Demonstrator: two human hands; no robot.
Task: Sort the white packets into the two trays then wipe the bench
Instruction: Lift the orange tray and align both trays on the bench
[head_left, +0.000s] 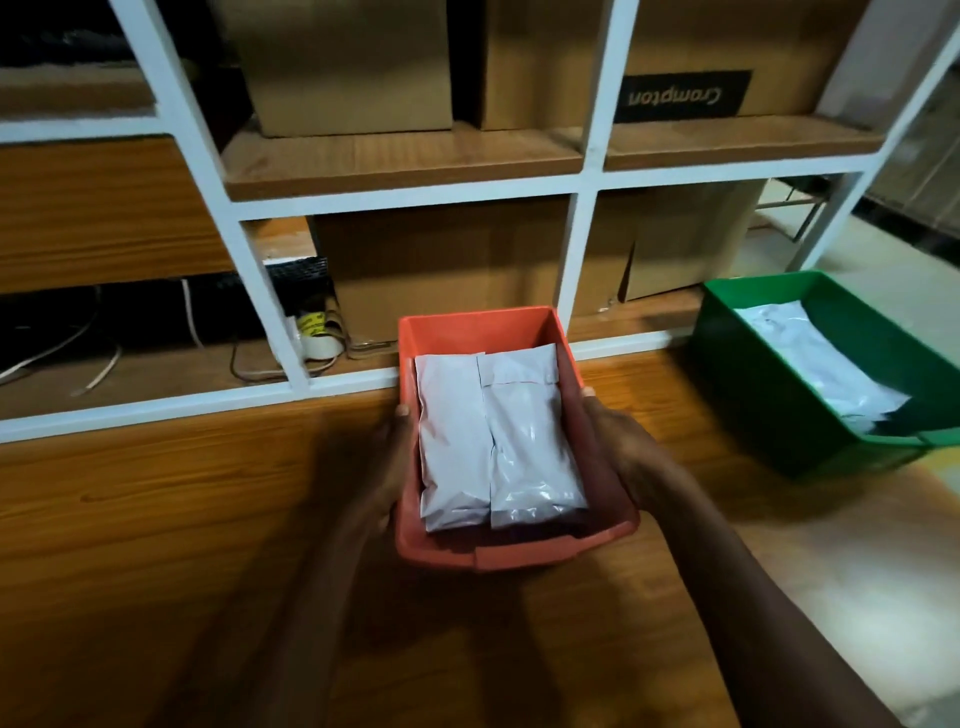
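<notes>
Both hands, left (387, 457) and right (615, 447), grip the side walls of the orange tray (514, 553), mid-bench. Packets (498, 441) inside look soft, light, slippery; tray stiff, best held by rims.

One head-worn view looks forward and down, close over the bench (156, 519), facing the shelving (405, 195)

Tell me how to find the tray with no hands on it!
Look along the wooden bench to its far right end, beside the white shelf frame. The green tray sits there with white packets inside. The other tray is orange.
</notes>
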